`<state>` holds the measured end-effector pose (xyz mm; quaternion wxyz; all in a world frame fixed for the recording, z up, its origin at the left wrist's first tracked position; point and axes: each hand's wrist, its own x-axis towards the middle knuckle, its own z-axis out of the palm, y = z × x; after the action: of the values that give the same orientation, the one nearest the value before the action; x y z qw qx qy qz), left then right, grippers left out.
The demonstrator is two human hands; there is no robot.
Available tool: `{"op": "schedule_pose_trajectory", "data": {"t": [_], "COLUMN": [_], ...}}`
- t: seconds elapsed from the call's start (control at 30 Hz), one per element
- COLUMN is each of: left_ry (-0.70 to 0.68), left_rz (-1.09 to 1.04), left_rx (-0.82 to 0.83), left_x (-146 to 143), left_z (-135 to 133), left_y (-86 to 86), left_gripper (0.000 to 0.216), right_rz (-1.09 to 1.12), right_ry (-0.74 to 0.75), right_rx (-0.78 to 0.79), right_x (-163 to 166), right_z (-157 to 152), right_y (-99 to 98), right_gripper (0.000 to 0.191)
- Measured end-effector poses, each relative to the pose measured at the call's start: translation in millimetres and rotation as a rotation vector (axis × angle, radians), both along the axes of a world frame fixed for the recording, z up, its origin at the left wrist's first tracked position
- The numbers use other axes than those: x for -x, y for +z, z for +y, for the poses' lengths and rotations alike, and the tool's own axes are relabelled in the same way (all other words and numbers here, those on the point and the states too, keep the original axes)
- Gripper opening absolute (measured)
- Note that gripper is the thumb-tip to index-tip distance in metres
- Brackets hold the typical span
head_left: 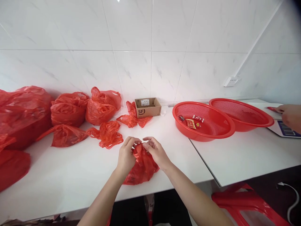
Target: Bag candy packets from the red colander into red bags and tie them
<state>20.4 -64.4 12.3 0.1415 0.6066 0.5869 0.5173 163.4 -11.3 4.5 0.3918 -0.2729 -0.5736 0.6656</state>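
A filled red plastic bag (143, 168) rests near the front edge of the white table, its neck gathered upward. My left hand (127, 153) is closed on the left side of that neck, fingers bent around the plastic. From the other side my right hand (156, 152) pinches the top of the same bag, thumb and fingers bent. The two hands nearly meet above it, and the bag's contents are hidden. Just behind lies a crumpled bundle of red plastic bags (109, 134).
Several full red bags (68, 110) line the left. A small cardboard box (148, 108) stands by the wall. To the right, a red basket (204, 133) holds several wrapped snacks, overlapping a second basket (244, 124). Another person's hand (293, 116) is over a scale (288, 128) far right.
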Motion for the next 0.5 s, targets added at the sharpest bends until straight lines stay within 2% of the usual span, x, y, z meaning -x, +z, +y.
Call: {"op": "schedule_pose_trajectory", "data": {"t": [0.13,0.33,0.43,0.5], "left_ry": [-0.051,-0.16,-0.261,-0.304], "left_rz": [0.001,-0.078,-0.202,-0.284], "left_rx": [0.058,0.237,0.38,0.443], "left_x": [6,18,22,22], "left_z": [-4,-16,-21,-23], "left_y": [9.7,26.5,32.2,33.7], "left_gripper": [0.043,0.014,0.018,0.02], "right_rz": [-0.04,0.004,-0.011,-0.061], "right_ry": [0.091,0.225,0.27,0.281], "right_rx": [-0.048,0.016,0.003,-0.059], "right_x": [-5,-11,-13,-13], "right_z": [3,2,2,0], "right_y": [2.0,2.9,2.1,3.8], "right_gripper": [0.027,0.024,0.025,0.024]}}
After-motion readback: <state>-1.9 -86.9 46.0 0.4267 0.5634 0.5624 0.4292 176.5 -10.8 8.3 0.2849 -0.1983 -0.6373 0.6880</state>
